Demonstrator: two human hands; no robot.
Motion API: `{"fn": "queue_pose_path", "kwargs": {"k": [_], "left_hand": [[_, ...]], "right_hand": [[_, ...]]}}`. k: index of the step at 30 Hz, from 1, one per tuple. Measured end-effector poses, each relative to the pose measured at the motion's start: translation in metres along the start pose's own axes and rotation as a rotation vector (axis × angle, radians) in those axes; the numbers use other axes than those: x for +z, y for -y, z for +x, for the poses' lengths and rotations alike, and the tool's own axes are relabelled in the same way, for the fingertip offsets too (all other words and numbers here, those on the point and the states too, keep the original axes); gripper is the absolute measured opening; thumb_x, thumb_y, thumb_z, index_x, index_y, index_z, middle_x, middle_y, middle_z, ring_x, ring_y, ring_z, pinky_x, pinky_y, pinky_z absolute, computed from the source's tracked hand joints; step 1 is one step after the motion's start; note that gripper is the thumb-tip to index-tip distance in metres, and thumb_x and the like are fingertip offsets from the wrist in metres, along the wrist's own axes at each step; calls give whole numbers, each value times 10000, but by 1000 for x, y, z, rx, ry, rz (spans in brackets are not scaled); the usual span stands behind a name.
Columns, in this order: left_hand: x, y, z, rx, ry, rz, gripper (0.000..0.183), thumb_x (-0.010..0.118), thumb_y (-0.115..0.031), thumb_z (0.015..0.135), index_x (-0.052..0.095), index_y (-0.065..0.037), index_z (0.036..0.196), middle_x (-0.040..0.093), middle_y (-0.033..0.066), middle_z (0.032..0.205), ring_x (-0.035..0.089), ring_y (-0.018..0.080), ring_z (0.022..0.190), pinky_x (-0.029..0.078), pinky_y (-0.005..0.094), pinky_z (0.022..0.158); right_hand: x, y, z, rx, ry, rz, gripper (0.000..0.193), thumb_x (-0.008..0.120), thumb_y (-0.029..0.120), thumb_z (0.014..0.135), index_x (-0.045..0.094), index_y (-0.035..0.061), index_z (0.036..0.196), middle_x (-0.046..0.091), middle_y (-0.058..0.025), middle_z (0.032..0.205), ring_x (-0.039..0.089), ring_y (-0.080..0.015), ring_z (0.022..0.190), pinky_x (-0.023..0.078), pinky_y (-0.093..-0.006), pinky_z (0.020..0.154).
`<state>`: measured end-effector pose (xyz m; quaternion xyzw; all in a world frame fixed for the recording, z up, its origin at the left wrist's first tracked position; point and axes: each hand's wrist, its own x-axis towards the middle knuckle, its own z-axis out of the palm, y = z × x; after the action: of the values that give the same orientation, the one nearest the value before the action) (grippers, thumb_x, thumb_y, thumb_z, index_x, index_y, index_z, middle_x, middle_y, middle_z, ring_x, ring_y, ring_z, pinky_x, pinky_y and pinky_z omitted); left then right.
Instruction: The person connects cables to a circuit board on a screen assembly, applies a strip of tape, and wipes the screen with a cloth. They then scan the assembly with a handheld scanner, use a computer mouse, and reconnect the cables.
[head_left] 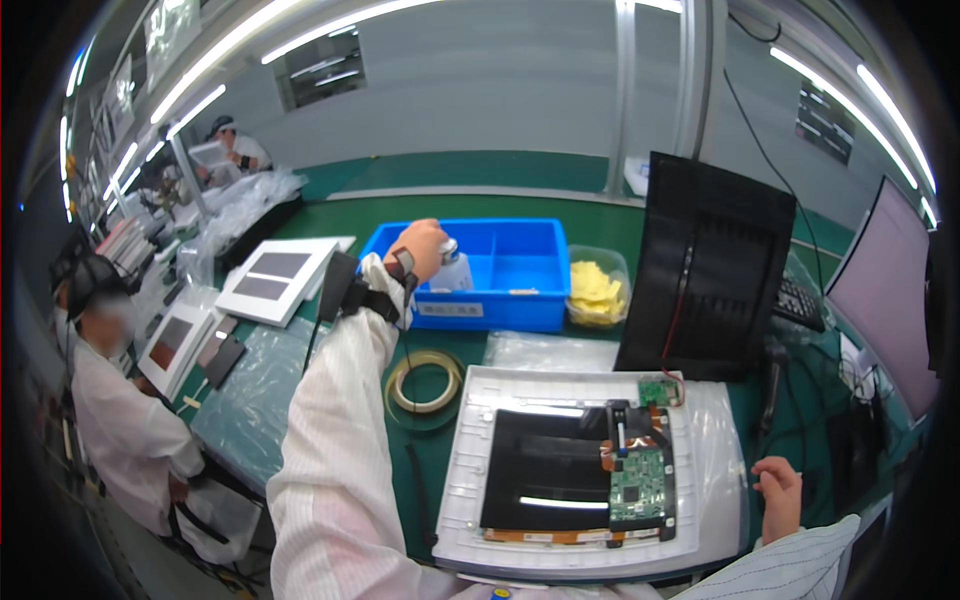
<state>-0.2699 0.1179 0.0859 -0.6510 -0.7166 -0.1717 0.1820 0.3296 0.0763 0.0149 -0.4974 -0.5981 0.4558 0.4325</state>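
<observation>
Two hands are in view over the green bench (590, 352). The left hand (422, 248), at the end of a white sleeve with a black wrist strap, has its fingers folded closed at the top of a white bottle (455, 274). The bottle is at the left part of a divided blue bin (490, 312), behind its front wall; whether its base touches the bin floor cannot be told. The right hand (780, 497) is loosely half-curled with nothing visible in its grasp, just right of a white panel (462, 470) bearing a black sheet (550, 465) and a green circuit board (640, 485). A roll of tape (453, 378) lies on the bench in front of the bin. A clear tub (622, 300) of yellow pieces (596, 292) stands immediately right of the bin.
</observation>
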Motion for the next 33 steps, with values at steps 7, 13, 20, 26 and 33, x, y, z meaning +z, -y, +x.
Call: {"fn": "queue_pose_path", "kwargs": {"k": [7, 13, 20, 26, 33], "left_hand": [[3, -3, -3, 107, 51, -5, 197, 573, 11, 653, 691, -39, 803, 616, 147, 920, 579, 318, 919, 486, 381, 822], [2, -2, -9, 128, 15, -20, 270, 555, 44, 664, 683, 2, 898, 612, 173, 963, 584, 340, 916, 486, 379, 820], [-15, 1, -8, 78, 56, -111, 253, 576, -3, 643, 704, -46, 856, 622, 170, 902, 591, 341, 880, 486, 392, 797], [-83, -39, -65, 2, -181, -538, 234, 584, 22, 683, 683, -5, 893, 623, 151, 874, 612, 301, 800, 485, 311, 694], [-154, -120, -181, 251, -37, -160, 287, 617, 61, 663, 639, 23, 946, 594, 145, 920, 596, 286, 847, 491, 332, 739]], "right_hand": [[-1, 0, -2, 3, 13, -24, 91, 579, 97, 824, 612, 18, 853, 545, -26, 944, 520, -125, 864, 410, -240, 730], [-1, 2, -3, -12, 28, -31, 96, 579, 102, 830, 614, 14, 849, 543, -27, 944, 518, -125, 865, 412, -246, 735], [10, 8, -4, -69, 40, -39, 101, 512, 39, 835, 609, 37, 861, 558, 2, 893, 518, -91, 827, 408, -224, 684], [54, 31, -27, -285, 217, -143, 144, 597, 33, 758, 617, -11, 894, 566, -87, 969, 542, -202, 891, 436, -295, 790], [163, 43, -59, -772, 768, -421, 244, 636, 75, 734, 612, -2, 964, 572, -157, 1110, 548, -306, 1000, 448, -390, 832]]}}
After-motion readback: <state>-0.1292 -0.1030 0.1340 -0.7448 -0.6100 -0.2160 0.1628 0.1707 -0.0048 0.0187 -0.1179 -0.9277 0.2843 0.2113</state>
